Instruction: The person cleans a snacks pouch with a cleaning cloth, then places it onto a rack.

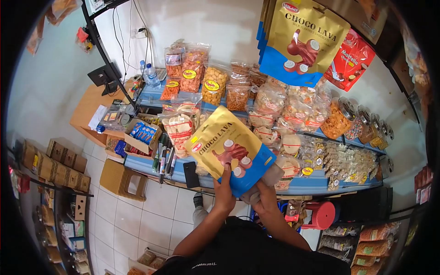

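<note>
A gold and blue Choco Lava pouch [229,149] is tilted in front of my chest, its printed face up. My left hand [223,195] grips its lower edge, thumb on the front and the other fingers hidden behind. My right hand [265,200] is closed at the pouch's lower right corner, around crumpled, greyish see-through plastic [273,175] that shows behind and below the pouch. Its fingertips are partly hidden. Just left of the pouch, a black phone [191,175] lies at the shelf edge.
Bagged snacks [192,71] and lidded jars [337,117] crowd the blue shelf [211,185]. More Choco Lava pouches [305,41] hang at upper right. Markers [165,160] and an open carton [142,135] stand at left. A red stool [323,214] is below right, a brown box [121,178] below left.
</note>
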A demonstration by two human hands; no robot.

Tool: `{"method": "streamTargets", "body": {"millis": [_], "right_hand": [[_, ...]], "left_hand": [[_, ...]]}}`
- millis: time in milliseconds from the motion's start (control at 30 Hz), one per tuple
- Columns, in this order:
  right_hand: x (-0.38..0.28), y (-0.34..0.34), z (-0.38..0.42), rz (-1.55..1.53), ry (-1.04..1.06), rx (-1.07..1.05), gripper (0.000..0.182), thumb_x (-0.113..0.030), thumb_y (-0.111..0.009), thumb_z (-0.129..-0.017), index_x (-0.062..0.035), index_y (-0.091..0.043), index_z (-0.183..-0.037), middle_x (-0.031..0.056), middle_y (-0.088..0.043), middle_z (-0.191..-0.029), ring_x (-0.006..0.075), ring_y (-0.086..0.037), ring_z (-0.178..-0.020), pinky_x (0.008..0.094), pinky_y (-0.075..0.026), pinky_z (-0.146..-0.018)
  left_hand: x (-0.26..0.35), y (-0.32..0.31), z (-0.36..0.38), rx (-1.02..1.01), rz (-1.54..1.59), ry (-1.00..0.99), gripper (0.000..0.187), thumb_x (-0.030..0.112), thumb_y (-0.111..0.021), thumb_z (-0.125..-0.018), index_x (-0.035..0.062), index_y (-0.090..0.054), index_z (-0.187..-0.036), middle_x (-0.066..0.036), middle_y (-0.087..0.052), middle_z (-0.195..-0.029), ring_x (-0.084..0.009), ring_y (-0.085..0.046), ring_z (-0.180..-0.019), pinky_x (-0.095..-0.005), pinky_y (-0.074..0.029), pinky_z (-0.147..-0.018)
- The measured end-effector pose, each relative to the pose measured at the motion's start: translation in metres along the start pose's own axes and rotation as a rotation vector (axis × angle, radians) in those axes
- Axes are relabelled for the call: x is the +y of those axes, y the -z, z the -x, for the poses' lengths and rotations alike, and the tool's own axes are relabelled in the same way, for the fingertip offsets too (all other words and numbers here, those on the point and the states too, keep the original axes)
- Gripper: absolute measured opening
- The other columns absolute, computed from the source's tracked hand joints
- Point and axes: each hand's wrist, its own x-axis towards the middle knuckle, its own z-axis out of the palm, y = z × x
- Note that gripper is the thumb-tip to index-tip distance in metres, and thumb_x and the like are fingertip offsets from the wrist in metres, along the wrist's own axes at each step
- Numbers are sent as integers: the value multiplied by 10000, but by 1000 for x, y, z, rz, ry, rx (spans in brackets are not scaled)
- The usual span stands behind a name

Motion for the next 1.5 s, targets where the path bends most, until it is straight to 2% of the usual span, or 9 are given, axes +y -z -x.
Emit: {"method": "streamTargets", "body": {"millis": [300, 500, 800, 900, 1000, 1067, 1300, 1467, 1500], "right_hand": [[-56, -11, 18, -3, 168, 40, 698, -527, -482, -1146, -39, -363, -1631, 153, -540, -1573, 317, -534, -1461, 489, -440, -1228], [-80, -21, -10, 919, 548, -73, 534, -374, -502, -1157, -5, -508, -1543, 176, -609, -1479, 298, -538, -1444, 434, -406, -1210], [-42, -78, -12, 1687, 582, -548, 608, -200, -621, -1028, -27, -481, -1594, 163, -437, -1684, 383, -329, -1608, 599, -140, -1311], [-29, -91, 0, 1774, 608, -664, 653, -208, -636, -1008, -25, -468, -1612, 140, -369, -1741, 354, -280, -1641, 597, -122, -1319], [-21, -101, 3, 1768, 562, -670, 654, -228, -643, -1012, -21, -474, -1608, 128, -353, -1753, 345, -257, -1652, 600, -112, -1321], [-17, -106, 3, 1809, 563, -710, 646, -258, -644, -1022, -28, -486, -1604, 119, -343, -1760, 336, -234, -1660, 592, -108, -1324], [14, -129, -7, 1380, 549, -975, 439, -239, -657, -1047, -35, -629, -1435, 155, -577, -1577, 356, -513, -1501, 545, -316, -1272], [36, -186, -42, 1240, 465, -455, 423, -97, -745, -939, -7, -653, -1342, 203, -634, -1452, 362, -596, -1370, 463, -421, -1190], [40, -200, -55, 1399, 613, -410, 443, -90, -752, -918, -5, -654, -1341, 199, -626, -1464, 359, -583, -1387, 458, -416, -1194]], "left_hand": [[37, 20, -8, -144, 145, -58, 533, 412, -572, -1122, 87, -477, -1533, -119, -626, -1455, -281, -647, -1333, -467, -555, -1106], [19, 32, 0, -355, 152, 272, 864, 721, -308, -1084, 76, -381, -1655, -166, -498, -1634, -349, -546, -1453, -518, -430, -1229], [16, 50, -7, -561, -10, 17, 692, 580, -384, -1136, 153, -339, -1679, -122, -483, -1639, -323, -520, -1473, -494, -438, -1230], [15, 61, -8, -576, 64, 4, 1006, 491, -742, -959, 158, -173, -1719, -109, -342, -1703, -289, -414, -1540, -472, -385, -1271], [19, 84, -20, -526, 275, 301, 1098, 548, -735, -928, 127, -116, -1731, -122, -277, -1735, -292, -343, -1585, -471, -328, -1306], [-8, 125, -46, -483, 884, 628, 674, 490, -368, -1169, 145, -217, -1727, -121, -310, -1744, -297, -347, -1593, -485, -284, -1327], [9, 196, -118, -764, 826, 679, 622, 487, -405, -1161, 61, -361, -1612, -156, -490, -1559, -224, -568, -1372, -388, -484, -1169], [124, 94, -90, -578, -6, 190, 561, 538, -488, -1120, 73, -555, -1427, -112, -691, -1169, -244, -711, -1054, -430, -595, -987], [133, 95, -105, -795, 501, 435, 585, 563, -484, -1114, 83, -554, -1440, -117, -691, -1175, -266, -713, -1070, -455, -594, -997]]}}
